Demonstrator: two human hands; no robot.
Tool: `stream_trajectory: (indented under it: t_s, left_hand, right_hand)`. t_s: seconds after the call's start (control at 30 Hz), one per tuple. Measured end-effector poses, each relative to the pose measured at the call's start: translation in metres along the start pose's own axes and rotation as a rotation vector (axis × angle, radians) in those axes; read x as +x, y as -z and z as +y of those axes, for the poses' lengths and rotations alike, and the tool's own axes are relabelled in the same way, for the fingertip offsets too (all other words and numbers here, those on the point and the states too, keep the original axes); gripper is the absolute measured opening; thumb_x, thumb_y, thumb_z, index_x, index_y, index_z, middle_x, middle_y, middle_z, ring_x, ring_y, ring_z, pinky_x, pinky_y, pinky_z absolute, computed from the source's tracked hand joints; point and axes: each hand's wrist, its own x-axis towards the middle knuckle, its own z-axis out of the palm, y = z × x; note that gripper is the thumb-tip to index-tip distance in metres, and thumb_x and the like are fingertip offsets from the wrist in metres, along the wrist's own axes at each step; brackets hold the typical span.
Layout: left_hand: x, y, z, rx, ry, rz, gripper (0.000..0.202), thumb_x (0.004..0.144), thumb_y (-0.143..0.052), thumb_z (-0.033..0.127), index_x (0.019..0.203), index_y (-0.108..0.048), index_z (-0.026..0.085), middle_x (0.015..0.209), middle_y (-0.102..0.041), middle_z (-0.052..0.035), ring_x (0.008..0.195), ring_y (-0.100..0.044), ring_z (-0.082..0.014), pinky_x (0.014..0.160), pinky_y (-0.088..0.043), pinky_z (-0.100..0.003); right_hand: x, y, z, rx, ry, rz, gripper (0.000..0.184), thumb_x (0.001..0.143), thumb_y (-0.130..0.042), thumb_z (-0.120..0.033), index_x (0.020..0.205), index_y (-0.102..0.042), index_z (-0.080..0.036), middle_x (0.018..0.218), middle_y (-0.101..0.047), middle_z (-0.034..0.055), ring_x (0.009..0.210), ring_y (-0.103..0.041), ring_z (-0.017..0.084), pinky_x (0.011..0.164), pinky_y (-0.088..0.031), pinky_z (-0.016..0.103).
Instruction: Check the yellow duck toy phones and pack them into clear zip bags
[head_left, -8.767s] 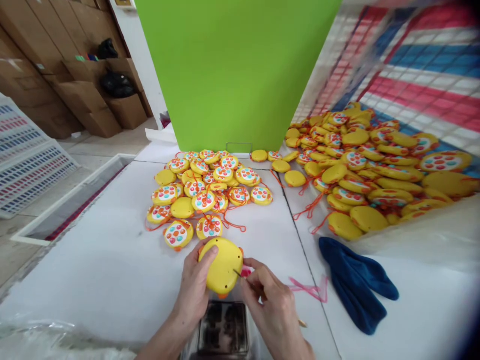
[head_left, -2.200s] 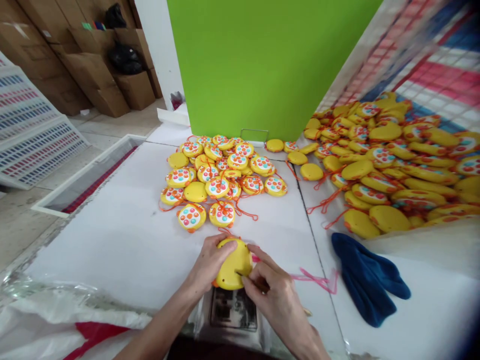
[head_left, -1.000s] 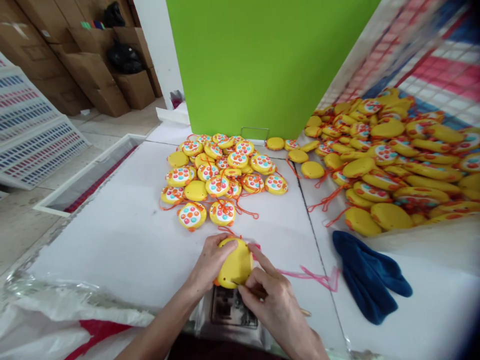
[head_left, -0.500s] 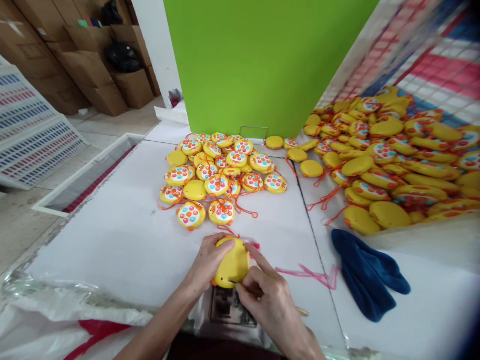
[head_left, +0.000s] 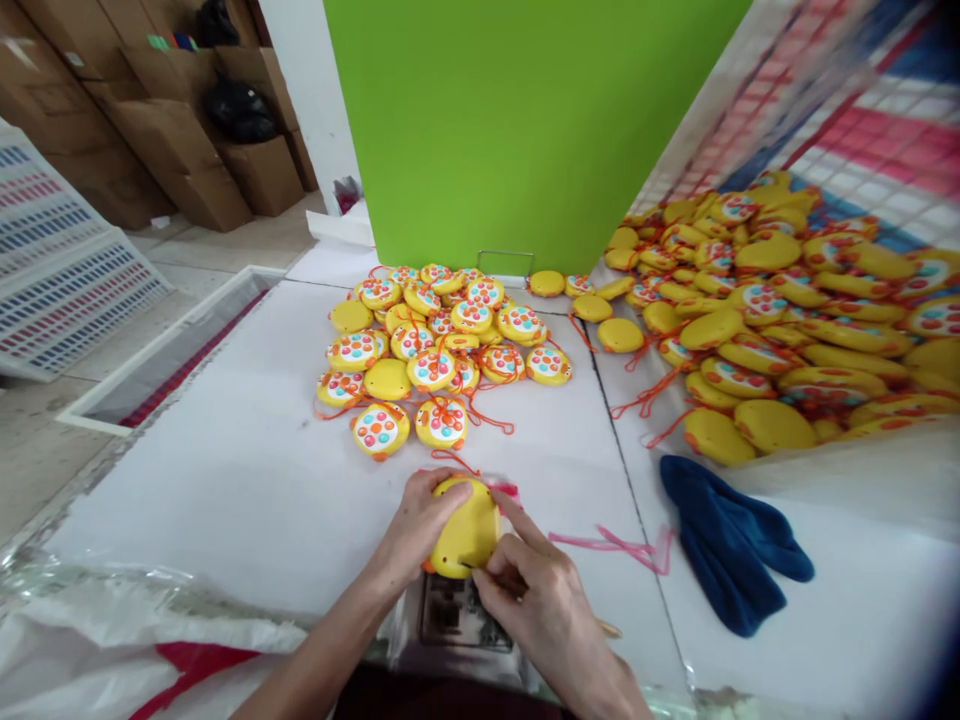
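Worktable [head_left: 247,500] first: a white surface with a green panel [head_left: 525,130] standing at its far edge, which serves as the landmark here. To the right of the panel a big heap of yellow toys [head_left: 780,320] spills out of a woven sack, and just in front of the panel lies a smaller pile of toys [head_left: 442,350], most face up with coloured buttons and orange cords. A blue cloth [head_left: 731,540] lies well in front of the panel and to the right, with a pink strip [head_left: 615,545] beside it. Nearest the person, straight out from the panel, the yellow toy [head_left: 465,528] in hand rests back side up over a small dark tray [head_left: 465,610]. The left hand [head_left: 416,530] curls its fingers over the toy's left rim, thumb pressed on the upper back, pinning it. The right hand [head_left: 529,590] has its fingers pinched together around a thin tool [head_left: 480,572] whose tip meets the toy's lower edge; its forefinger stretches along the right rim. To do this well, I judge the left hand should keep the shell flat and unmoving, while the right holds the tool steady and square to the spot, pressing lightly so the tip does not skid across the smooth plastic.
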Motion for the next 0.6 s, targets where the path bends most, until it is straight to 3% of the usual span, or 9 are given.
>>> stream_trajectory:
  t_s: [0.1, 0.3, 0.43, 0.53, 0.6]
  left_hand:
    - [0.002, 0.0, 0.001, 0.012, 0.008, -0.002, 0.022, 0.073, -0.056, 0.03, 0.084, -0.066, 0.013, 0.074, -0.066, -0.003, 0.066, -0.06, -0.0173, 0.058, -0.045, -0.024]
    - [-0.003, 0.001, 0.001, 0.01, 0.01, -0.012, 0.025, 0.071, -0.06, 0.033, 0.085, -0.065, 0.013, 0.075, -0.067, -0.0031, 0.067, -0.06, -0.0171, 0.058, -0.046, -0.023]
    - [-0.006, -0.001, 0.002, 0.021, 0.112, 0.011, 0.035, 0.064, -0.068, 0.039, 0.087, -0.062, 0.013, 0.077, -0.068, -0.0043, 0.067, -0.062, -0.0189, 0.056, -0.048, -0.023]
    - [-0.002, -0.002, 0.004, -0.033, 0.209, -0.003, 0.043, 0.057, -0.073, 0.04, 0.09, -0.061, 0.015, 0.076, -0.069, -0.0035, 0.064, -0.063, -0.0199, 0.052, -0.049, -0.023]
    - [0.003, 0.0, 0.004, -0.076, 0.248, 0.012, 0.044, 0.055, -0.074, 0.039, 0.091, -0.061, 0.017, 0.076, -0.069, -0.0033, 0.062, -0.063, -0.0202, 0.05, -0.05, -0.023]
  right_hand:
    - [0.0, -0.001, 0.002, 0.008, 0.01, 0.002, 0.016, 0.074, -0.05, -0.014, 0.059, -0.049, -0.021, 0.08, -0.067, 0.0054, 0.052, -0.06, 0.013, 0.054, -0.046, 0.021]
    - [0.0, -0.002, 0.003, 0.068, -0.049, 0.008, 0.015, 0.068, -0.054, -0.009, 0.058, -0.048, -0.019, 0.112, -0.059, 0.0095, 0.058, -0.059, 0.011, 0.053, -0.044, 0.021]
    - [0.001, 0.005, -0.002, 0.153, -0.099, 0.031, 0.019, 0.063, -0.056, -0.002, 0.058, -0.048, -0.018, 0.105, -0.063, 0.0038, 0.064, -0.059, 0.01, 0.059, -0.043, 0.02]
    - [-0.004, 0.016, 0.014, 0.183, -0.136, 0.087, 0.016, 0.066, -0.058, -0.005, 0.059, -0.051, -0.018, 0.092, -0.066, 0.0019, 0.062, -0.059, 0.01, 0.058, -0.043, 0.018]
    - [-0.015, 0.034, 0.039, 0.116, -0.2, 0.214, 0.013, 0.071, -0.057, -0.015, 0.059, -0.055, -0.018, 0.09, -0.067, 0.0039, 0.06, -0.06, 0.011, 0.054, -0.044, 0.018]
